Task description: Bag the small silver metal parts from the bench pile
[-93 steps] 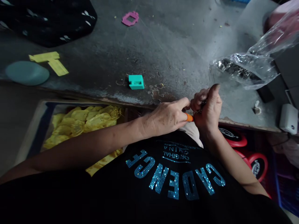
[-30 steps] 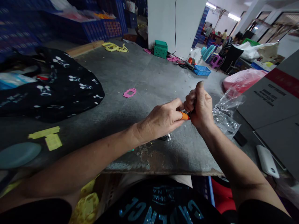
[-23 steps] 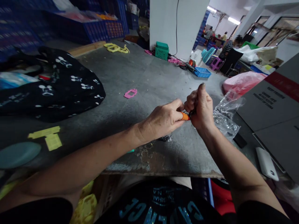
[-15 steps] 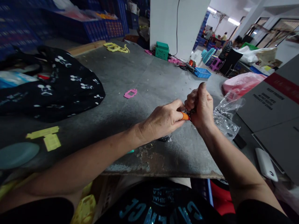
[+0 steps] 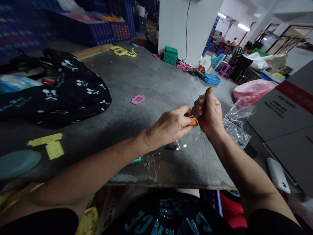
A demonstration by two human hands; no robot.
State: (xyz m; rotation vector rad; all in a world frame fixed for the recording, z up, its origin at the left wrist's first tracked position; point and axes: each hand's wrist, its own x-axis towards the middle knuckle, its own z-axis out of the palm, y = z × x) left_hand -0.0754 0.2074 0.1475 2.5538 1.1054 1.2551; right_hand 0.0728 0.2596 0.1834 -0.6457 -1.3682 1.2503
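my left hand (image 5: 172, 125) closed on orange piece (image 5: 193, 121), right hand (image 5: 209, 112) curled beside it, can't tell contents, clear bag (image 5: 236, 133) right of both

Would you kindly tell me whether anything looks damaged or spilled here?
Yes, the tabletop has a rough brown patch by its front edge, unlike the grey around it; shiny bits lie loose near the left hand.

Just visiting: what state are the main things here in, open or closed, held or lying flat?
Left hand: closed around the orange handle
Right hand: curled, thumb up; anything inside is hidden
Orange handle: held, only partly visible
Clear plastic bag: crumpled, lying on the table
Pink frame: lying flat
Yellow pieces: lying flat
Black patterned bag: open, contents showing
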